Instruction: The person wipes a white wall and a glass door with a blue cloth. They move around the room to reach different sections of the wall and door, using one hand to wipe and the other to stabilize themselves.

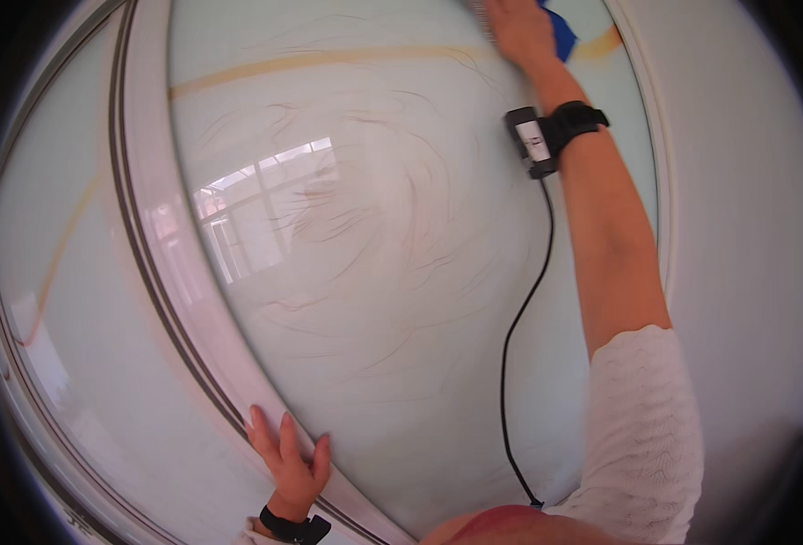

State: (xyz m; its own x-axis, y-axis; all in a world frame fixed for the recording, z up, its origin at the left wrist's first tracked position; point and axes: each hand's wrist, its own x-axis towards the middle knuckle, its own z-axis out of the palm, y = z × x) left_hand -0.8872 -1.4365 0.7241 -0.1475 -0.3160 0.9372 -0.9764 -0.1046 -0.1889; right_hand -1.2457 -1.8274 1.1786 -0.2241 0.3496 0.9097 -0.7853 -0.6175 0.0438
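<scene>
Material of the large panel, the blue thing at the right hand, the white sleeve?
Panel: probably glass or acrylic, glossy; shows a window reflection.
Blue thing: perhaps matte cloth; no clear sheen, largely hidden.
White sleeve: textile, matte, likely knit; wavy texture, scalloped edge.

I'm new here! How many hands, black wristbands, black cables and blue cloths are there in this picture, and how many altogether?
Hands: 2 (left hand, right hand)
Wristbands: 2 (left wristband, right wristband)
Cable: 1
Blue cloth: 1, partly hidden
Total: 6
</scene>
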